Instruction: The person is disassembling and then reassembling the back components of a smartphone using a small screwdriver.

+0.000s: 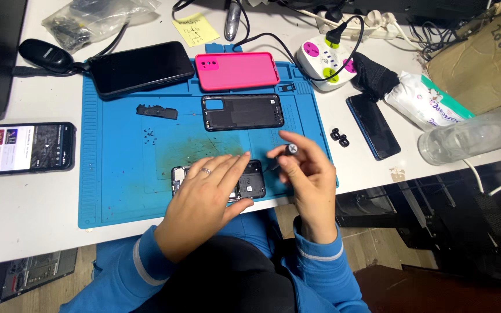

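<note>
Pressing flat on the opened phone [244, 182], left hand [204, 200] with fingers spread and together over its middle, ring on one finger; not gripping, just lying on top, palm down. Phone lying on the blue mat [117, 174], near its front edge, back removed, dark insides showing at the end past the fingertips. Clamped on a screwdriver [290, 150], right hand [308, 179] just beside the left, thumb and fingers closed round the handle, cap end up toward the camera, tip angled down toward the phone's end (contact with a screw too small to tell).

Beyond the left hand's fingertips, a black back cover [242, 112] lying open side up; farther still, a pink case [237, 71]. Beyond and to the left, a small black part [156, 111] and a scatter of tiny screws [151, 137], then a big dark phone [140, 68] at the mat's far corner. Well to the left of the left hand, off the mat, a phone with a lit screen [21, 149]. To the right of the right hand, off the mat, two black earbuds [339, 137], another dark phone [373, 126], and a clear plastic bottle [474, 134] lying on its side. Far beyond the right hand, a round power strip [326, 57].
</note>
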